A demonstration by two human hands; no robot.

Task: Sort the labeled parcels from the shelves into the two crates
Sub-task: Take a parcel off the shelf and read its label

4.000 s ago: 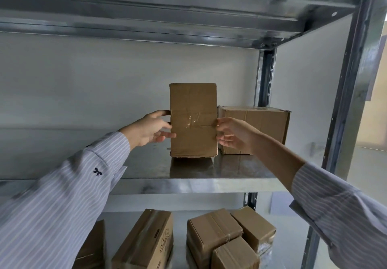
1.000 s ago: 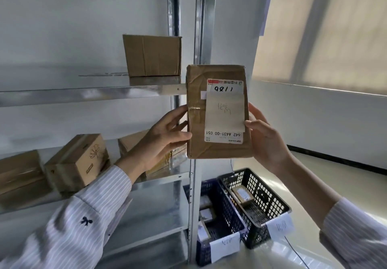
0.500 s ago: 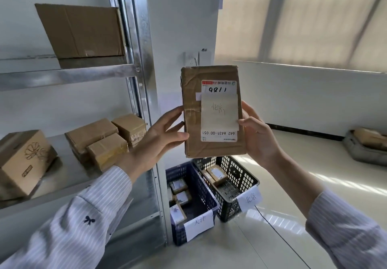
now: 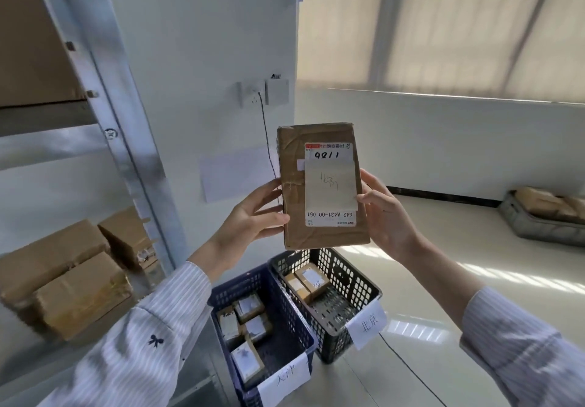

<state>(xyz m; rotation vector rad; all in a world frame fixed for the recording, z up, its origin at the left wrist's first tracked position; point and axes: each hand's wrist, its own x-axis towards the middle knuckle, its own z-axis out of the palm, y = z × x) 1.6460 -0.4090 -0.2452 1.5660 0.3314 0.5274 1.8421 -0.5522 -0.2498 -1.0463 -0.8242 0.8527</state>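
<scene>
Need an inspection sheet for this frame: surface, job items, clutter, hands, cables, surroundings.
Surface: floor under both crates; metal shelf rack at left.
Job's things: parcel held upright, its note reads 北京; black crate tagged 北京, small parcels inside; blue crate beside it, tag unclear, several inside; shelf parcels on the rack.
Clutter: grey tray of parcels on the floor, far right.
Grippers: left hand and right hand each grip one side edge of the parcel.
Cables: cord runs down from the wall socket behind the parcel; cable on the floor near the black crate.
Surroundings: wall with a paper sheet; window blinds.
</scene>
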